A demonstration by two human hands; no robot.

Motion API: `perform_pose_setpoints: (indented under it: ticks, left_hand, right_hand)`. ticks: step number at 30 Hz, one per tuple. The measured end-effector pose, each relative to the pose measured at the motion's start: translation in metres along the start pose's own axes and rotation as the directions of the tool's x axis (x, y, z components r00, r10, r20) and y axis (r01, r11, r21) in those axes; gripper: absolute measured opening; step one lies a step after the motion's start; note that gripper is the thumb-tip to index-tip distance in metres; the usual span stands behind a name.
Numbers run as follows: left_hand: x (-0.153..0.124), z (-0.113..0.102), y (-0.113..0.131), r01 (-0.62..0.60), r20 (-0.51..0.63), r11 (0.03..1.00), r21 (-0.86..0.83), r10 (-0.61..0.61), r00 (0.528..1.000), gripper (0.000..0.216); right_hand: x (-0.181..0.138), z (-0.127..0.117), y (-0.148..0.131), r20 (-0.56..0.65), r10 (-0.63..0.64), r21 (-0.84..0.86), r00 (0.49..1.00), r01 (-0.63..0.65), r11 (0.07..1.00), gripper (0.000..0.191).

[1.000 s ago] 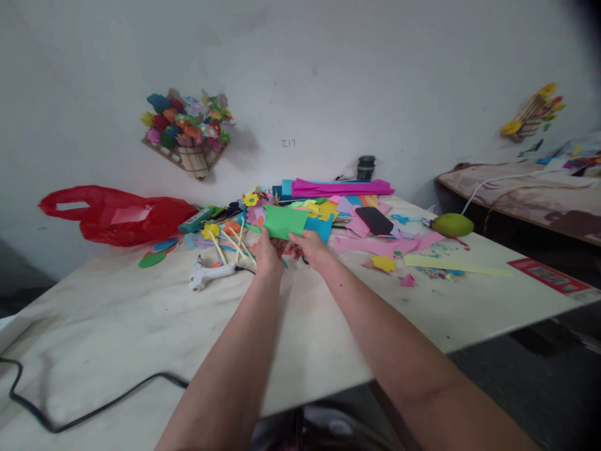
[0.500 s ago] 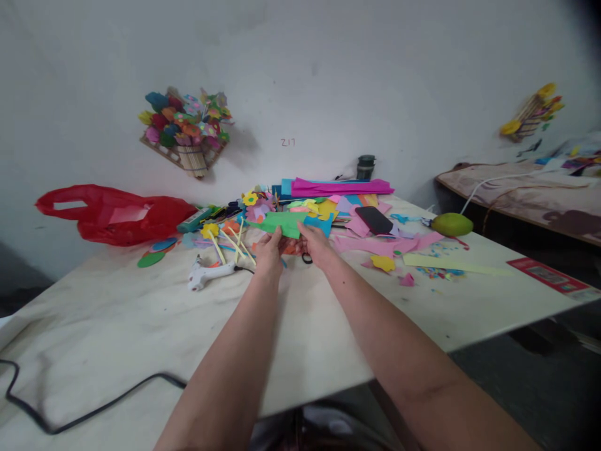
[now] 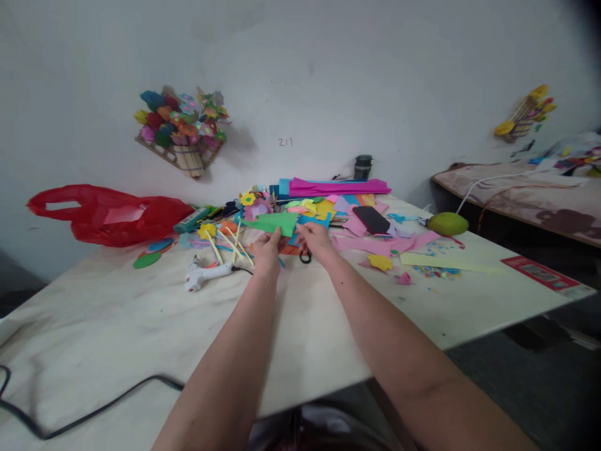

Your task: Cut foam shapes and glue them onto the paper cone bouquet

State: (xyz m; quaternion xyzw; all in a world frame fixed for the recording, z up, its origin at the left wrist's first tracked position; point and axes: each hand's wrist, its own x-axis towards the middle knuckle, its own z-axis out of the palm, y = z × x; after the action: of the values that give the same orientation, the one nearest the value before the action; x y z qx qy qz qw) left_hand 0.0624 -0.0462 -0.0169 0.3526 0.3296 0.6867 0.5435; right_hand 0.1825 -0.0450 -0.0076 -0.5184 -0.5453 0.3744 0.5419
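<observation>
My left hand (image 3: 267, 250) is closed on a piece of green paper (image 3: 272, 223), thumb on top, the paper's narrow end pointing left. My right hand (image 3: 315, 241) is closed in a pinch at the paper's right edge; its fingertips are partly hidden. Just under the right hand shows a black ring (image 3: 305, 257), perhaps a scissors handle. Blue paper (image 3: 319, 220) lies behind the hands, and an orange piece (image 3: 292, 250) shows between them. Left of the left hand are pale yellow strips (image 3: 237, 243) and a white hot glue gun (image 3: 206, 274).
A red plastic bag (image 3: 126, 219) lies at the left beside coloured discs (image 3: 148, 260). Behind are rolled magenta paper (image 3: 340, 186) and a black phone (image 3: 370, 219). A green mango-like fruit (image 3: 448, 223) is at the right. A black cable (image 3: 113, 398) crosses the front left.
The green paper's right end now looks shorter, and its edge has come clear of my right thumb's top. The right hand has shifted slightly. The whole view has drifted a little.
</observation>
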Motion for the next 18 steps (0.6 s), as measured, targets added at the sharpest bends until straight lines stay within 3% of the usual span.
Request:
perform_pose_setpoints:
  ticks: [2, 4, 6, 8, 12, 18]
  left_hand:
    - [0.001, -0.001, 0.003, -0.028, -0.033, 1.000, -0.010, 0.028, 0.999, 0.037]
    - [0.001, -0.001, 0.006, -0.034, -0.060, 0.999, -0.008, 0.033, 0.998, 0.037]
    - [0.000, 0.000, 0.008, -0.033, -0.085, 0.999, -0.004, 0.033, 0.996, 0.036]
    - [-0.001, 0.001, 0.009, -0.034, -0.096, 0.999, -0.012, 0.033, 0.995, 0.035]
    - [-0.001, 0.000, 0.008, -0.024, -0.071, 0.999, -0.037, 0.021, 0.997, 0.034]
    - [0.000, -0.001, 0.009, -0.018, -0.059, 0.996, -0.093, 0.013, 0.998, 0.026]
  right_hand:
    - [0.000, -0.009, -0.003, -0.052, -0.055, -0.331, 0.997, 0.035, 0.943, 0.026]
    - [-0.002, -0.017, -0.007, -0.051, -0.117, -0.682, 0.992, 0.051, 0.729, 0.023]
    - [-0.005, -0.021, -0.012, -0.014, -0.053, -0.872, 0.999, 0.013, 0.489, 0.021]
    - [-0.008, -0.020, -0.015, 0.025, 0.053, -0.940, 0.998, 0.005, 0.341, 0.025]
    - [-0.015, -0.009, -0.015, 0.083, 0.119, -0.965, 0.989, 0.049, 0.259, 0.030]
    - [-0.016, -0.007, -0.014, 0.097, 0.019, -0.950, 0.995, 0.087, 0.300, 0.027]
